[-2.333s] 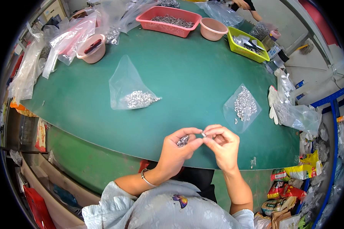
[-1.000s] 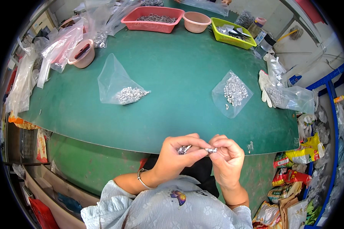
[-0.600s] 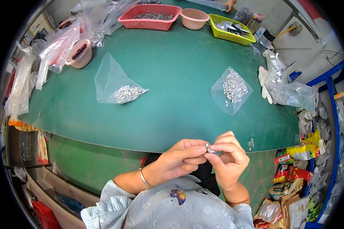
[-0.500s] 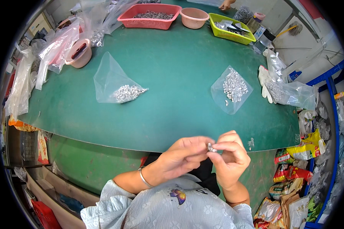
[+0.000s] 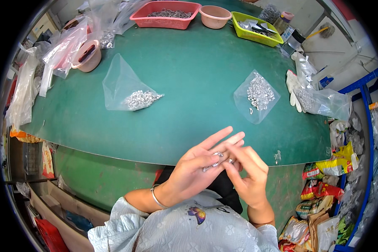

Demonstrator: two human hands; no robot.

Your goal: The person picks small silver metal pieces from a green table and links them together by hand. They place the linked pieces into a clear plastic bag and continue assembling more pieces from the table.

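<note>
My left hand (image 5: pixel 192 169) is turned palm up in front of the table's near edge, its fingers stretched to the upper right. Its thumb presses several small silver metal pieces (image 5: pixel 216 159) against the palm and fingers. Close beside it, my right hand (image 5: pixel 251 174) pinches a small silver metal piece (image 5: pixel 231 161) at the left hand's fingers. Further up the table lie two clear plastic bags, the left bag (image 5: pixel 115 86) and the right bag (image 5: pixel 260 116). Silver pieces are heaped on each, a left heap (image 5: pixel 142 100) and a right heap (image 5: pixel 259 93).
Along the green table's (image 5: pixel 189 80) far side stand a red tray (image 5: pixel 159 23) of metal parts, a pink bowl (image 5: pixel 214 19) and a yellow-green basket (image 5: pixel 256 35). Plastic bags (image 5: pixel 63 46) crowd the left. White gloves (image 5: pixel 293 90) and a filled bag (image 5: pixel 323 103) lie right.
My left hand has turned palm up and spread its fingers, exposing silver pieces. My right hand has shifted slightly, still pinching. Another person's hand at the far edge is out of view.
</note>
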